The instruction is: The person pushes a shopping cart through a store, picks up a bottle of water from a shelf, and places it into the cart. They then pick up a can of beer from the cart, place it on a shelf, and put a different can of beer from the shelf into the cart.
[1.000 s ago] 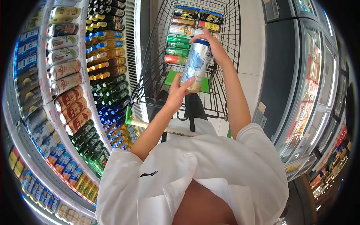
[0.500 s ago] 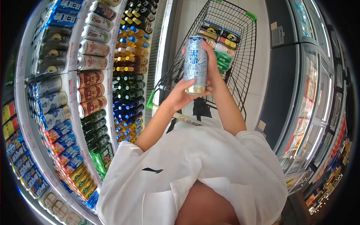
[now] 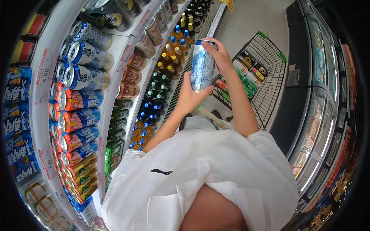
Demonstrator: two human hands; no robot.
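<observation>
Can: tall blue-and-silver drink can (image 3: 202, 66), held upright in front of the chest, between the shelves and the cart.
Left hand: left hand (image 3: 189, 96) cups the can from below, fingers curled round its lower end and gripping it.
Right hand: right hand (image 3: 219, 57) is closed over the can's top and upper side, fingertips on the rim (both hands grip the same can).
Clothing: white shirt (image 3: 200, 169) with a small dark logo on the chest.
Shelves: drinks shelving (image 3: 111, 92) on the person's left, curving up the frame; cans lie in rows in the nearer bays, bottles (image 3: 162, 84) stand in the farther ones.
Cart: wire shopping cart (image 3: 269, 77) just beyond the hands, with several cans lying in its far end.
Freezers: glass-fronted cases (image 3: 320, 107) run along the person's right.
</observation>
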